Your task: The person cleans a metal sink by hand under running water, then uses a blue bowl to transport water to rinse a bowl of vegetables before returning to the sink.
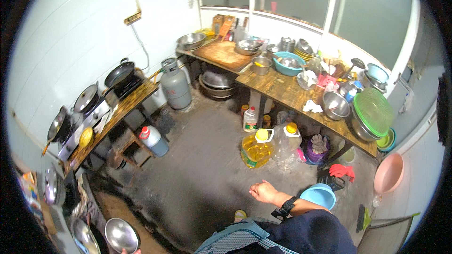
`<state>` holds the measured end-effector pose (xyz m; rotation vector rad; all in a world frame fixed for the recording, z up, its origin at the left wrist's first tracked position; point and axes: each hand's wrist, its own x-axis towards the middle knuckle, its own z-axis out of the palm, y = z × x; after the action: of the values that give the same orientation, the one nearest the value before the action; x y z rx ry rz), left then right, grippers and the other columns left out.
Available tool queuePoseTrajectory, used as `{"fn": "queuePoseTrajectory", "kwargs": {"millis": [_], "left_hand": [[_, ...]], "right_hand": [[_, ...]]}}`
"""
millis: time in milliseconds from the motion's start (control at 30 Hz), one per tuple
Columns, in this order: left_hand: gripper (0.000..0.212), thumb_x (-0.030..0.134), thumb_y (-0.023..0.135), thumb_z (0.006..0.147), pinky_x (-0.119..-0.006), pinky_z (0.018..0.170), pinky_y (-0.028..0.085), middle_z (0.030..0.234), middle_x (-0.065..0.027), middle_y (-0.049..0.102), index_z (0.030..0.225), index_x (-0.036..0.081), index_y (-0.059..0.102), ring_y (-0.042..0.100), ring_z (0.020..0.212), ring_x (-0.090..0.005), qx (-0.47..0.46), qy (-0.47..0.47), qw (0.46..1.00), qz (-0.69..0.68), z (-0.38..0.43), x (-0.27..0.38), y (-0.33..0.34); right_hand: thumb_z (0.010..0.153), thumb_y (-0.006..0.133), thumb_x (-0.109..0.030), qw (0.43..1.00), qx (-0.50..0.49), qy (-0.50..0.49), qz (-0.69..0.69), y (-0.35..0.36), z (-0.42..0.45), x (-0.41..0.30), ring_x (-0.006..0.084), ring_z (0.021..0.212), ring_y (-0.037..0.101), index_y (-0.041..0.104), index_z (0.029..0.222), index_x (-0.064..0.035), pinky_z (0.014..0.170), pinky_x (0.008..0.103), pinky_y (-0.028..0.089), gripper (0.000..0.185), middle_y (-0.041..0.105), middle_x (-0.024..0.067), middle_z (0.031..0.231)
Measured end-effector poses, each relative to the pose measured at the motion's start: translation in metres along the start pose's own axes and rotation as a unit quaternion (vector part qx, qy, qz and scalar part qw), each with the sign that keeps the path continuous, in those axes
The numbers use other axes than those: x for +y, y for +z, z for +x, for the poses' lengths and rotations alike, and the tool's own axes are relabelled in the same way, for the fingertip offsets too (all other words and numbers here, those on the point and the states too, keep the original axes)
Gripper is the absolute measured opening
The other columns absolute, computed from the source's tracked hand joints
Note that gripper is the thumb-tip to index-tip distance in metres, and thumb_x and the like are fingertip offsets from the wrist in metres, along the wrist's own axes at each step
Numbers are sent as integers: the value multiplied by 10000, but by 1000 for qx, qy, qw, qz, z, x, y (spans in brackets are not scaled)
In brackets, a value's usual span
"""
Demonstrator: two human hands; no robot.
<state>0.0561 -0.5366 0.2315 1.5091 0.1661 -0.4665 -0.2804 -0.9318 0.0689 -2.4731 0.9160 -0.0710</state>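
Observation:
At the bottom left edge, the fingertips of my left hand [131, 251] are at the near rim of a shiny metal bowl [122, 234]; the rest of this hand is out of view. Over the dark floor [208, 169], my right hand [264, 192] reaches forward, fingers loosely bent and nothing in them. A black band [284, 209] is around that wrist. Beyond the right hand stands a big bottle of yellow cooking oil [257, 150] with a yellow cap. A light blue plastic basin [319, 196] sits on the floor, right of my right forearm.
Left, woks [120, 74] sit on stoves along a wooden bench [136, 98]. A grey gas cylinder [175, 88] stands in the corner. Bowls and utensils crowd the wooden table [272, 86]. Red gloves [342, 171] and a pink basin [389, 173] are right. A capped jug [155, 143] stands on the floor.

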Motion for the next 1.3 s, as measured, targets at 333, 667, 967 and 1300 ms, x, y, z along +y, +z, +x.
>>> {"fn": "queuePoseTrajectory", "kwargs": {"millis": [333, 667, 967, 1300], "left_hand": [[341, 155, 408, 846, -316, 634, 523, 924, -181, 567, 1025, -127, 475, 599, 773, -259, -155, 8, 981, 114, 111, 24, 197], [353, 236, 387, 905, -240, 377, 469, 757, -186, 593, 1024, -94, 422, 600, 497, -210, -334, 57, 926, 166, 265, 49, 413], [350, 246, 363, 914, -246, 397, 491, 686, -155, 594, 931, -80, 489, 587, 470, -185, -497, 67, 828, 252, 296, 71, 628], [426, 305, 360, 917, -246, 371, 460, 611, -143, 581, 886, -86, 526, 576, 447, -191, -578, 78, 758, 292, 254, 88, 842]], "right_hand": [[830, 459, -264, 986, 40, 156, 37, -15, -1, 61, 330, 774, 579, 576, 829, -74, 819, 510, 401, 223, 607, 143, 758], [791, 500, -259, 933, 139, 330, 34, -42, 28, 63, 355, 690, 576, 608, 809, -58, 626, 436, 459, 229, 598, 175, 715], [764, 552, -230, 872, 195, 446, 47, -26, 50, 43, 353, 710, 580, 624, 808, -45, 630, 405, 468, 203, 602, 178, 737], [766, 561, -221, 804, 246, 532, 106, -23, 89, 96, 370, 728, 576, 624, 808, -24, 647, 397, 468, 211, 597, 202, 741]]}}
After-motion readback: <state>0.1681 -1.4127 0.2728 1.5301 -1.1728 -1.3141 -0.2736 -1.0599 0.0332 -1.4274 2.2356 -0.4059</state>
